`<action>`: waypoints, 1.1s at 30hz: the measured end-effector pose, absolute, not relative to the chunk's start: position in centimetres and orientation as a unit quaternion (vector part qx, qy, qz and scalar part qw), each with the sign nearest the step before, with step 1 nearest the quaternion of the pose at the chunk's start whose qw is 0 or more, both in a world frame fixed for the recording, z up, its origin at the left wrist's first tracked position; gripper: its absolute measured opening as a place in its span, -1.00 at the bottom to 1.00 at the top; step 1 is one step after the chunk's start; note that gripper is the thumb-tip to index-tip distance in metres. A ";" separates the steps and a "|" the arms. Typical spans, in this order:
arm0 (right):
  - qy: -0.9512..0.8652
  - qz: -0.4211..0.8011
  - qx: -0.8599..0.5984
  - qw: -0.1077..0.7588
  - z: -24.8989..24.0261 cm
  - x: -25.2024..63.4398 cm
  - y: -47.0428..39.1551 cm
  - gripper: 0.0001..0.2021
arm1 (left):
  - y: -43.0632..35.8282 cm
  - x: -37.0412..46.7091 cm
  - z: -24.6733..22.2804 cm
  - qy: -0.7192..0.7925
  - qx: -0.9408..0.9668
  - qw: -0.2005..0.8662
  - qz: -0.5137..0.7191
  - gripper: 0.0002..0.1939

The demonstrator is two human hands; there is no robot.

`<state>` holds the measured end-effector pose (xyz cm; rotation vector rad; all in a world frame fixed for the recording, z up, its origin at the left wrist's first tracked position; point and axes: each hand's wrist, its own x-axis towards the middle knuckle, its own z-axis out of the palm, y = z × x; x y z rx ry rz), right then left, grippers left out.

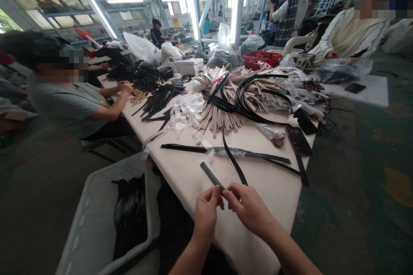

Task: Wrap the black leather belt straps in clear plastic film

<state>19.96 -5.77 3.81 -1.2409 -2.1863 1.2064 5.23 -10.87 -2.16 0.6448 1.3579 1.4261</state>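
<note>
- Centrally, near the lower edge: left hand (205, 214) and right hand (248, 206) meet over the near end of the counter (180, 172); the fingers of both are closed in a pinch on one short grey strap piece (211, 175), which slants up and to the left from the fingertips, above the counter top.
- One narrow black strap (232, 159) curves from beside the right hand up toward the heap; whether that hand also grips it cannot be told.
- One long black strip (226, 151) lies crosswise on the counter beyond the hands, part wrapped in clear film.
- Heap of tan straps (222, 111), too many to count, fanned at mid-counter; black loops lie over it.
- White tags (187, 109), a loose pile, left of the heap; no writing legible.
- One red basket (262, 58) at the far end.
- One grey bin (97, 219) on the floor at left, holding black pieces.
- Three other people nearest the counter: one seated at left (69, 101), two at far right; further figures behind.
- No brand or label readable anywhere.
</note>
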 end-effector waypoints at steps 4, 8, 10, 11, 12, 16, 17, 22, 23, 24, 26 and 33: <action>-0.815 0.398 -0.386 0.166 3.8 21.2 -6.4 -0.79 | -11.3 4.4 -2.3 0.610 0.252 0.418 0.624 -0.53; -0.788 0.414 -0.430 0.152 3.9 20.8 -6.5 -0.66 | -12.0 5.6 -2.7 0.598 0.320 0.459 0.574 -0.47; -0.774 0.439 -0.430 0.149 4.4 20.8 -6.4 -0.67 | -12.2 6.2 -2.9 0.574 0.336 0.486 0.567 -0.47; -0.776 0.442 -0.425 0.146 4.7 21.0 -6.3 -0.70 | -12.2 6.2 -3.0 0.574 0.331 0.481 0.574 -0.46; -0.784 0.436 -0.419 0.142 4.9 21.3 -6.3 -0.74 | -12.2 6.0 -3.1 0.584 0.317 0.462 0.587 -0.46; -0.818 0.397 -0.404 0.095 4.8 22.7 -6.1 -0.72 | -12.1 5.0 -3.5 0.637 0.263 0.378 0.618 -0.45; -0.816 0.402 -0.406 0.085 4.5 22.7 -6.0 -0.68 | -12.2 5.2 -3.6 0.637 0.269 0.385 0.611 -0.46; -0.810 0.427 -0.392 0.087 3.7 22.2 -5.6 -0.63 | -12.5 6.6 -4.3 0.589 0.309 0.468 0.582 -0.48; -0.815 0.420 -0.389 0.088 3.6 22.5 -5.5 -0.67 | -12.5 6.5 -4.4 0.595 0.298 0.455 0.591 -0.48; -0.821 0.411 -0.387 0.086 3.5 22.8 -5.4 -0.71 | -12.4 6.2 -4.4 0.608 0.283 0.434 0.601 -0.47; -0.827 0.402 -0.385 0.073 3.2 23.6 -5.2 -0.74 | -12.1 5.5 -4.4 0.633 0.258 0.395 0.613 -0.45; -0.812 0.415 -0.401 0.080 1.9 22.9 -4.3 -0.71 | -11.7 7.2 -4.8 0.593 0.300 0.507 0.548 -0.44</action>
